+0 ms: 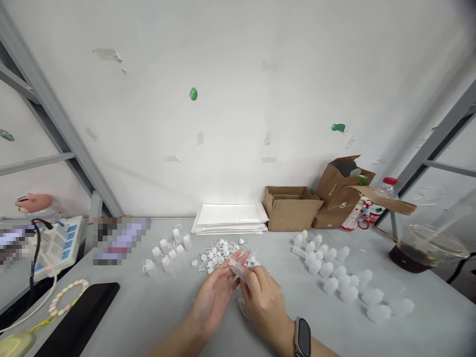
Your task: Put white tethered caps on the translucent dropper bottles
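A small translucent plastic bottle (238,270) lies tilted between my two hands, over the front of a pile of white caps (219,255). My right hand (266,295), closed, grips the bottle's lower end between thumb and fingers. The thumb and fingers of my left hand (215,292) close around its upper end, where something white shows; I cannot tell whether a cap is seated there. A thin white loop (243,310) shows beside my right hand. Several capped bottles with loops (165,248) stand to the left. Several uncapped translucent bottles (327,270) occupy the right side.
Behind the caps lie stacked white envelopes (230,215) and an open cardboard box (293,210). A brown paper bag (334,193) and a cup of dark drink (414,260) stand at right. A black pad (80,320), beaded loop (61,302) and power strip (65,243) are at left.
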{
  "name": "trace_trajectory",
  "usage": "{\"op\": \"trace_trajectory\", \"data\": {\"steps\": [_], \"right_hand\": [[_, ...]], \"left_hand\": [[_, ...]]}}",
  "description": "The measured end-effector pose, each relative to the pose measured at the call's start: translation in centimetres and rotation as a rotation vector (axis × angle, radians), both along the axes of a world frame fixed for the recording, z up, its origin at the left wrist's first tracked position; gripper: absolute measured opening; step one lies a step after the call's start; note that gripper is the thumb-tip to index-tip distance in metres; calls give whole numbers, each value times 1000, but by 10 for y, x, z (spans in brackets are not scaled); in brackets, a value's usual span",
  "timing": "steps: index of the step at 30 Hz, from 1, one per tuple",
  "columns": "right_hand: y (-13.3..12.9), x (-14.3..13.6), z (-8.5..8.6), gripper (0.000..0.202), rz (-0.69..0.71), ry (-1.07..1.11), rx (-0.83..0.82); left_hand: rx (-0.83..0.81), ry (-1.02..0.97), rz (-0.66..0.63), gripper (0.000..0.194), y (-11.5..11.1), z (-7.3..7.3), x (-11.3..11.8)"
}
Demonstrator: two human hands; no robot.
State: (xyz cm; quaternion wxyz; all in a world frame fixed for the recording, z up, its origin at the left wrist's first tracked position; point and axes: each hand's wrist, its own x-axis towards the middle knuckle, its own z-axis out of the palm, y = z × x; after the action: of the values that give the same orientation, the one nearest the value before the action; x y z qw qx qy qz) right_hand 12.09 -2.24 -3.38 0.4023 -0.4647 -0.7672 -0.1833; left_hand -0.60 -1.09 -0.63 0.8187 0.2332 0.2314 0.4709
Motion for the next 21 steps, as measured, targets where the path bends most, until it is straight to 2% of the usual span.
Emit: {"op": "trace_trajectory", "data": {"steps": [7, 15, 18, 21], "right_hand": [[-1, 0, -6, 19, -15, -56, -5], [-3, -4, -2, 25, -29, -108, -29], [-2, -6, 0, 21, -20, -60, -81], [-3, -7, 3, 13, 52, 64, -219]], "left_hand": [[-32, 32, -21, 45, 4, -4, -1], [-32, 148, 89, 32, 0, 0, 1], [10, 222, 161, 28, 0, 0, 0], [31, 301, 209, 28, -1, 2, -1]]}}
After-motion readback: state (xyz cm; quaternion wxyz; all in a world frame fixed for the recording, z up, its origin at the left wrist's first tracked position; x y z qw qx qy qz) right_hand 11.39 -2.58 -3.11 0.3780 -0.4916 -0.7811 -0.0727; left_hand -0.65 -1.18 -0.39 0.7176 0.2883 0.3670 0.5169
